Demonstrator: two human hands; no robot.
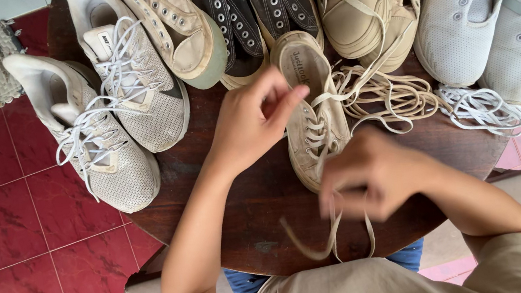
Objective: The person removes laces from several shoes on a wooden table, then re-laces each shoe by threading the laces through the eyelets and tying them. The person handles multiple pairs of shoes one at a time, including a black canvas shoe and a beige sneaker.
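I judge the step in hand to be lacing the beige shoe (312,110), which lies toe toward me on the round wooden table (227,197), right between my two hands. My left hand (251,121) sits at nine o'clock of the shoe, just beside its opening, fingers bent together as if pinching something fine, though I cannot tell what they actually grip. My right hand (370,176) is at about five o'clock of the shoe, over its toe, blurred, fingers closed around the beige lace (335,240), whose ends dangle past the table edge toward my lap. The next move, as I read it, calls for keeping that lace taut and guiding an end cleanly to an eyelet without twisting. At two o'clock of the shoe lies a heap of loose beige laces (393,94), with white laces (484,109) further right. Other shoes crowd the far rim, two white sneakers (112,125) at ten o'clock.
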